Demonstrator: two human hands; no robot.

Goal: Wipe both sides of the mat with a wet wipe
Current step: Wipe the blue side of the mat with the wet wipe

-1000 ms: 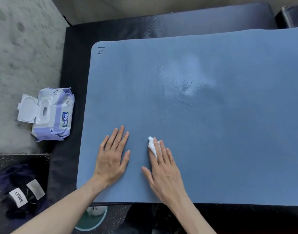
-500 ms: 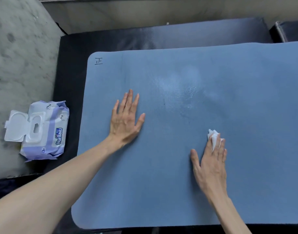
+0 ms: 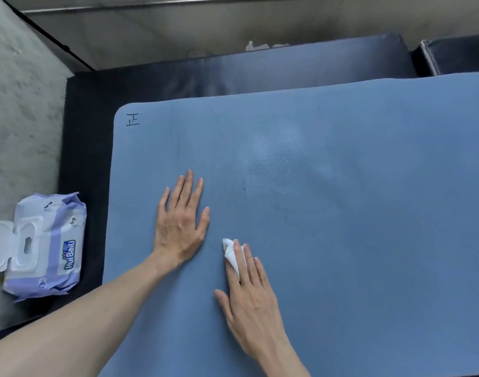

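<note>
A large blue mat (image 3: 355, 240) lies flat over a dark padded bench, with a small handwritten mark near its far left corner. My left hand (image 3: 179, 221) rests flat on the mat, fingers straight and spread. Just to its right, my right hand (image 3: 250, 297) presses a folded white wet wipe (image 3: 231, 254) onto the mat under straight fingers. Part of the wipe pokes out beyond the fingertips. A shiny damp patch shows on the mat further back.
A purple and white pack of wet wipes (image 3: 46, 247) with its lid flipped open lies at the left, on the edge of the dark bench (image 3: 232, 74). Grey floor lies to the left, a wall runs along the back.
My right hand has slid the wipe back to the left, ending close beside my left hand. My left hand has stayed flat on the mat.
</note>
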